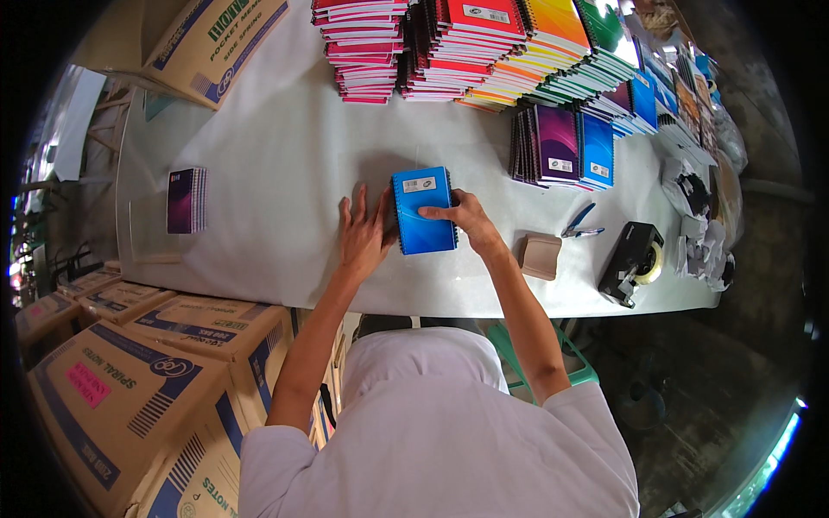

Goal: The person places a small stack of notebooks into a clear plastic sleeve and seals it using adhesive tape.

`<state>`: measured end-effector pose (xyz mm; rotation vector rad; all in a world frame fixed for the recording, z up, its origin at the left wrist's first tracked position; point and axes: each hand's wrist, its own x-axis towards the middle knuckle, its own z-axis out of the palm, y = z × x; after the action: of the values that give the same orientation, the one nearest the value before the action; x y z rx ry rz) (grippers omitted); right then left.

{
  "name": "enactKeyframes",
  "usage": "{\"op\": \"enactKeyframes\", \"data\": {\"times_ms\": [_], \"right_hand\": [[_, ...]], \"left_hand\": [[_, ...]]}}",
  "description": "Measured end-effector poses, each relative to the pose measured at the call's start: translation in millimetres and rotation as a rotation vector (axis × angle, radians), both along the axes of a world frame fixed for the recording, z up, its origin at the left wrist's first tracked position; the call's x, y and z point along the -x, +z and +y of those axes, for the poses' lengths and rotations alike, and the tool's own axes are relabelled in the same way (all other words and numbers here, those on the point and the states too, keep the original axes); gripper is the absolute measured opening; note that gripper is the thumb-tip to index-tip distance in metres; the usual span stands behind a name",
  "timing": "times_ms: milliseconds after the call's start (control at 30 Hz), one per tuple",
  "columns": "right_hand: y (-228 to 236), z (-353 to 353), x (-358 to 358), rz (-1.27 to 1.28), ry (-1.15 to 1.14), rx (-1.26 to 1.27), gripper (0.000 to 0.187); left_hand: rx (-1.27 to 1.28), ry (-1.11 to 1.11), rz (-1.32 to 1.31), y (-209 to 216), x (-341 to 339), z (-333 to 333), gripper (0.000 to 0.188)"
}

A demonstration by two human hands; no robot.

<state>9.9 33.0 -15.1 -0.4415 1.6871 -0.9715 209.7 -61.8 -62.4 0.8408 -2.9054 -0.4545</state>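
Observation:
Near the middle of the table is a blue spiral notebook (pixel 421 214) with a white label at its top, perhaps more than one stacked. My right hand (pixel 468 220) grips its right side, thumb lying across the cover and the other fingers behind the edge. Against the left edge rests my left hand (pixel 366 233), its fingers spread; part of it is hidden beside the notebook. Off to the left lies a small stack of dark purple spiral notebooks (pixel 181 201).
Tall stacks of pink notebooks (pixel 363 52), with red, yellow and green ones, line the far side. Purple notebooks (pixel 557 142) and blue ones stand at right. Nearer are a brown pad (pixel 540 256), pens (pixel 580 226) and a tape dispenser (pixel 629 259). Cartons (pixel 129 406) fill the lower left.

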Motion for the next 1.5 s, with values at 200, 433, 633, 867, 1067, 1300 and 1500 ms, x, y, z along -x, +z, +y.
{"op": "enactKeyframes", "data": {"times_ms": [200, 433, 633, 867, 1067, 1300, 1500], "right_hand": [[-13.6, 11.0, -2.8, 0.620, 0.305, -0.090, 0.074], [-20.5, 41.9, -8.9, 0.409, 0.138, 0.017, 0.052], [-30.0, 60.7, -16.2, 0.506, -0.162, 0.183, 0.037], [-51.9, 100.4, 7.0, 1.334, -0.158, -0.060, 0.029], [0.2, 93.9, 3.6, 0.685, -0.351, 0.205, 0.021], [45.7, 70.8, -46.4, 1.008, 0.135, 0.364, 0.039], [23.8, 62.6, -66.9, 1.143, 0.304, 0.431, 0.048]], "left_hand": [[0.039, -0.031, -0.021, -0.8, -2.2, -3.2, 0.075], [-0.831, 0.330, 0.454, 18.2, 11.5, 14.6, 0.061], [-0.801, 0.307, 0.450, 22.8, 6.2, 22.3, 0.056], [0.094, 0.014, 0.023, -6.5, -28.7, -1.8, 0.054], [-0.110, -0.321, 0.374, 60.5, 51.9, -19.0, 0.059], [0.116, -0.793, -0.167, 119.8, 152.5, -11.5, 0.042], [-0.206, -0.040, 0.284, 78.6, 83.8, -16.5, 0.047]]}}
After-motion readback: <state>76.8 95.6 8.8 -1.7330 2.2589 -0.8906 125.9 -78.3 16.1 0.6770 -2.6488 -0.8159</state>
